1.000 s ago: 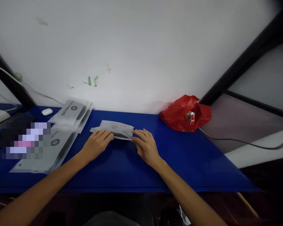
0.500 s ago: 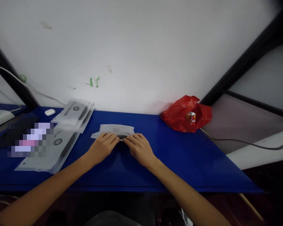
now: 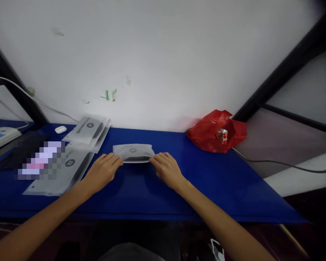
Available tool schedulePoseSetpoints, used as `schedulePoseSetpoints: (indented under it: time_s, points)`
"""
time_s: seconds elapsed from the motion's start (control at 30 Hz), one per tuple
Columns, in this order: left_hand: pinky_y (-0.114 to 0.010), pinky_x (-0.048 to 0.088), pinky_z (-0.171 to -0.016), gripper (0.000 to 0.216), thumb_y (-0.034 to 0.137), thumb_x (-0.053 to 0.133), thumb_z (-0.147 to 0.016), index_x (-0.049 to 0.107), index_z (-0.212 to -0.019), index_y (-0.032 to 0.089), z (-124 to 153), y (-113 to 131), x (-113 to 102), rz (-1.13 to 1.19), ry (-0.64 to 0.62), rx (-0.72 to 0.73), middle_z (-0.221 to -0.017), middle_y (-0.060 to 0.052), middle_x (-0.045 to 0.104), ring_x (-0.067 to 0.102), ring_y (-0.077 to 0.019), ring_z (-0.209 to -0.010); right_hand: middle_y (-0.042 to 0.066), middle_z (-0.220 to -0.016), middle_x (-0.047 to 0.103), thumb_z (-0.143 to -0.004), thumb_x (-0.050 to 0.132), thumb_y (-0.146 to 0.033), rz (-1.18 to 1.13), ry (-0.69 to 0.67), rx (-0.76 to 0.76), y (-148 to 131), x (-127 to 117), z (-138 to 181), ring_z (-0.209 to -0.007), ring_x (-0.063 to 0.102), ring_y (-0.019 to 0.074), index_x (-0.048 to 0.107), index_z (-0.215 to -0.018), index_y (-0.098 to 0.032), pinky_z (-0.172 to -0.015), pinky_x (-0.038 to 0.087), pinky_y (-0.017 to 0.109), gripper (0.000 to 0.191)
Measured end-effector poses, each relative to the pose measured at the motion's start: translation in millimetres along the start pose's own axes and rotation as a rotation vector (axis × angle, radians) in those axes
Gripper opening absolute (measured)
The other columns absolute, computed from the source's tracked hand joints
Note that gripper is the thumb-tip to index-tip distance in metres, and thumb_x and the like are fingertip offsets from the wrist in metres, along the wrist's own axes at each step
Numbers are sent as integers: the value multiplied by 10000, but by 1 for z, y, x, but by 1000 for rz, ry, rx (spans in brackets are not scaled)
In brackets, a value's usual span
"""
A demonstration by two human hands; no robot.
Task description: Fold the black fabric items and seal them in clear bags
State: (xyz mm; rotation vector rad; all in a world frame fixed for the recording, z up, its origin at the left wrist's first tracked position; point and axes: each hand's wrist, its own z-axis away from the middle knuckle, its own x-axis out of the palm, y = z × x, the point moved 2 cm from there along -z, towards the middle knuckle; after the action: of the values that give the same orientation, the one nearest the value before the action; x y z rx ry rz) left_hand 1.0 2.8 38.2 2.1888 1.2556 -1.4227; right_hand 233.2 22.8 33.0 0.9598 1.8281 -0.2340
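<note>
A frosted plastic bag point(image 3: 137, 150) with a round grey logo and something dark inside is in front of me at mid-table. My left hand point(image 3: 104, 168) is closed at its near left corner, thumb and fingers pinching the edge. At the near right corner my right hand point(image 3: 167, 168) pinches the same edge. Between the two hands the near edge runs nearly straight, with the dark content showing just behind it. The fingertips are partly hidden behind the knuckles.
To the left lie printed frosted bags point(image 3: 91, 130) and another frosted bag point(image 3: 57, 170), beside a blurred-out phone-like object point(image 3: 42, 157). A small white case point(image 3: 61, 129) and a white power strip point(image 3: 2, 137) are farther left. A red plastic bag point(image 3: 209, 134) stands right, near a cable point(image 3: 282, 166).
My hands have moved apart along the bag's near edge, from its middle out to the corners. More of the bag's face and dark content now shows.
</note>
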Motion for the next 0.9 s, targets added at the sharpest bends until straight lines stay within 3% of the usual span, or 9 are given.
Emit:
schedulePoseSetpoints:
  time_s: [0.27, 0.43, 0.57, 0.63, 0.77, 0.9]
  points:
    - [-317, 417, -653, 228, 115, 392, -922, 611, -866, 153, 16, -18, -1, 1, -130, -101, -742, -35, 618, 569, -182, -712, 40, -721, 608, -742, 420, 35, -1, -26, 41, 18, 5, 7, -689, 485, 171, 628, -893, -158, -680, 336, 292, 322]
    - [-317, 430, -622, 173, 161, 467, -899, 626, -831, 172, 6, 18, -23, 124, -304, -92, -752, -31, 646, 609, -188, -692, 80, -954, 678, -804, 452, -1, -11, -45, 142, 33, 17, -5, -857, 564, 198, 635, -978, -171, -759, 392, 322, 304]
    - [-292, 470, -673, 206, 353, 493, -907, 630, -966, 211, -14, 36, -35, 375, -272, -27, -865, -22, 674, 632, -173, -780, 126, -1214, 606, -831, 534, -87, -50, -29, 333, 38, 24, -12, -1081, 545, 250, 591, -1133, -172, -885, 416, 402, 319]
    - [-308, 484, -750, 254, 349, 456, -922, 602, -1071, 205, -23, 27, -25, 382, -202, -80, -999, -50, 667, 622, -186, -886, 136, -1234, 593, -811, 577, -103, -107, -61, 401, 34, 25, -9, -1115, 540, 263, 608, -1107, -163, -902, 428, 428, 304]
    - [-371, 468, -866, 358, 376, 456, -915, 537, -1203, 180, -32, -3, 19, 311, -170, -192, -1230, -99, 584, 537, -247, -1114, 120, -1200, 616, -788, 625, -139, -288, -127, 428, 22, 26, 2, -1092, 568, 263, 675, -904, -171, -891, 461, 444, 130]
    - [-372, 466, -857, 357, 390, 429, -922, 556, -1179, 176, -34, -14, 47, 301, -199, -236, -1220, -103, 592, 554, -242, -1076, 78, -1204, 619, -788, 634, -154, -496, -99, 411, 13, 27, 6, -1085, 573, 218, 683, -923, -213, -905, 471, 424, 155]
